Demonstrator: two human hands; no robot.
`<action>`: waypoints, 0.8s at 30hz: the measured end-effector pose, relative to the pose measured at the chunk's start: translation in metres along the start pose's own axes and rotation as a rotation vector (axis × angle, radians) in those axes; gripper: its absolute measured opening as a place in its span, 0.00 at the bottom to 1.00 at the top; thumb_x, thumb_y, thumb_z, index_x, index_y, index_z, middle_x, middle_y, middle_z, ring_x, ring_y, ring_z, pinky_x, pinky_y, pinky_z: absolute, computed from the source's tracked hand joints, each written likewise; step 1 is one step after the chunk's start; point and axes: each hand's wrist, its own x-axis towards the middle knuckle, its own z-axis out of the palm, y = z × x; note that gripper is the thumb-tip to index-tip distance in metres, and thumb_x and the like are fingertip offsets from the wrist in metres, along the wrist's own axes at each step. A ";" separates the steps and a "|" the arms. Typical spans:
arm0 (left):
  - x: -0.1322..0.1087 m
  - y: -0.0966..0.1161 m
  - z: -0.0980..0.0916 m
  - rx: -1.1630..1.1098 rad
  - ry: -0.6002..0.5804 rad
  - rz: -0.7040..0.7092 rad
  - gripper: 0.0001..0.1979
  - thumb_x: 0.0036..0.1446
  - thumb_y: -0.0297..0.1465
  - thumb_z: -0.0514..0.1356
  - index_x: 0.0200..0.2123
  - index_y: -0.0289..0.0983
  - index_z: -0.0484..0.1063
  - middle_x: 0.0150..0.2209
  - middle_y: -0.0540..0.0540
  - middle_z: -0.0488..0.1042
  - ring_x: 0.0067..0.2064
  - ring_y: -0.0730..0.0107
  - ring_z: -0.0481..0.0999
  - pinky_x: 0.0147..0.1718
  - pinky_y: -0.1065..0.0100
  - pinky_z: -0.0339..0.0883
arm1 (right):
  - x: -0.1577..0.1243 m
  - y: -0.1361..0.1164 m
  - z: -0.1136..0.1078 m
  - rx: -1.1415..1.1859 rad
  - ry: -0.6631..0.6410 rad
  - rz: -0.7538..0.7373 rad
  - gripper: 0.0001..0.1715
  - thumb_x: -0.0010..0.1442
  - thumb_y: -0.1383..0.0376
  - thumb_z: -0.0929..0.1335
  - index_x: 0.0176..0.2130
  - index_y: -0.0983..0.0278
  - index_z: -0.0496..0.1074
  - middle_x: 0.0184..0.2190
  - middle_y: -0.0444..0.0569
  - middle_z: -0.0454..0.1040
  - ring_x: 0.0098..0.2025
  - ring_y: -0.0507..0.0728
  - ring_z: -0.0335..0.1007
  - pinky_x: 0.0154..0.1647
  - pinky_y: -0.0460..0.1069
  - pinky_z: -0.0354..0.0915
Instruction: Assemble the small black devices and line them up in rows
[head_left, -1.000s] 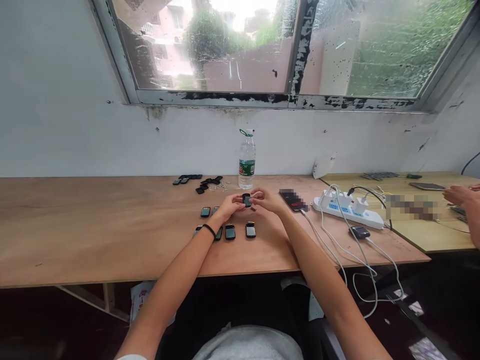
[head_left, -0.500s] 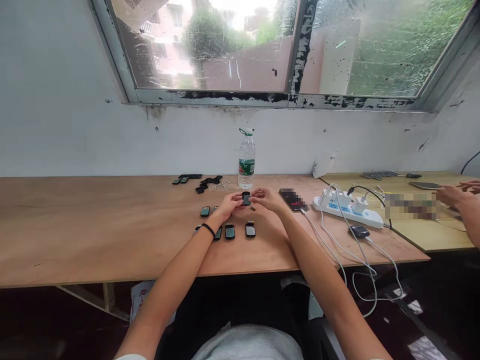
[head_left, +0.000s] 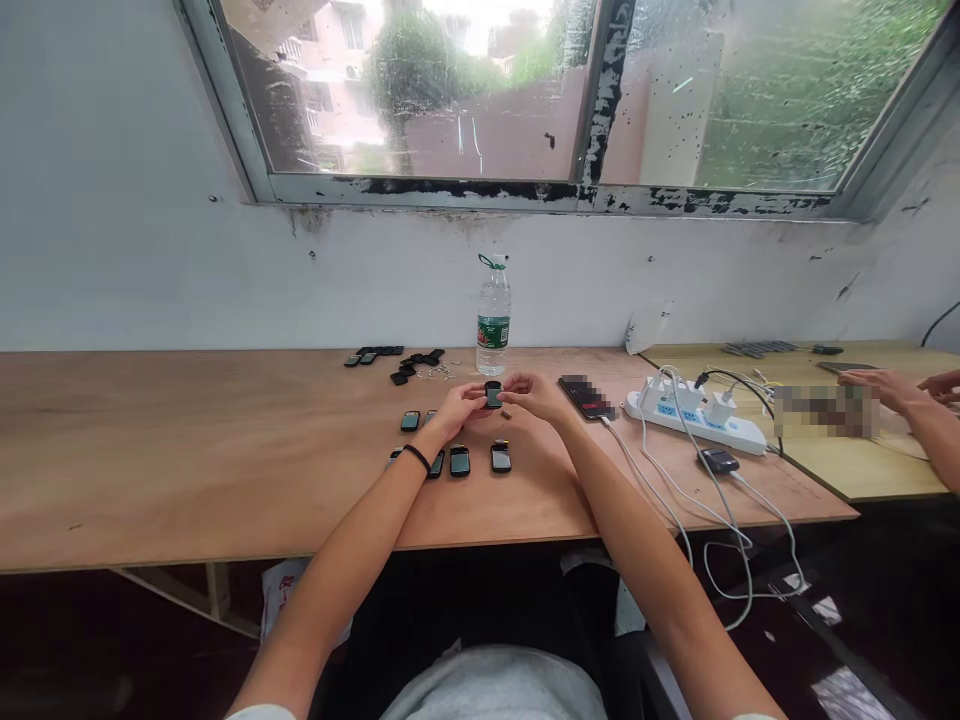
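Between my two hands, just above the table, is a small black device with a grey-green face [head_left: 493, 396]. My left hand [head_left: 463, 404] pinches its left edge with closed fingers. From the opposite side, the fingertips of my right hand [head_left: 531, 393] grip its right edge. A tiny brownish piece [head_left: 506, 414] lies under the right fingers. Similar devices rest nearer to me, including one with a pale face [head_left: 500, 458] and one with a green face [head_left: 460, 461]. My left wrist and forearm partly cover several others; another device [head_left: 409, 421] shows left of the hand.
A water bottle [head_left: 493, 325] stands behind my hands. Black parts [head_left: 420, 362] and small metal bits lie at the back left. To the right are a phone [head_left: 585, 398], a power strip [head_left: 697, 422] with trailing white cables, and a co-worker's hands [head_left: 892, 390].
My hands keep their hold on the device and have barely moved. The co-worker's hands at the far right have shifted a little to the left.
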 end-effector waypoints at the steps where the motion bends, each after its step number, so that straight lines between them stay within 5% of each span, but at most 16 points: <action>1: 0.000 0.000 0.000 0.000 0.006 -0.006 0.15 0.55 0.21 0.67 0.47 0.33 0.77 0.49 0.37 0.81 0.47 0.61 0.82 0.53 0.55 0.77 | 0.000 0.000 0.000 -0.011 0.001 -0.005 0.25 0.47 0.49 0.79 0.34 0.64 0.74 0.33 0.49 0.79 0.37 0.59 0.78 0.38 0.51 0.72; 24: 0.004 -0.004 -0.003 -0.046 0.027 -0.031 0.17 0.54 0.20 0.68 0.47 0.32 0.74 0.42 0.39 0.82 0.42 0.63 0.83 0.52 0.55 0.77 | -0.001 -0.003 0.001 -0.035 -0.008 0.007 0.23 0.49 0.48 0.78 0.34 0.64 0.77 0.33 0.50 0.80 0.37 0.59 0.77 0.40 0.52 0.71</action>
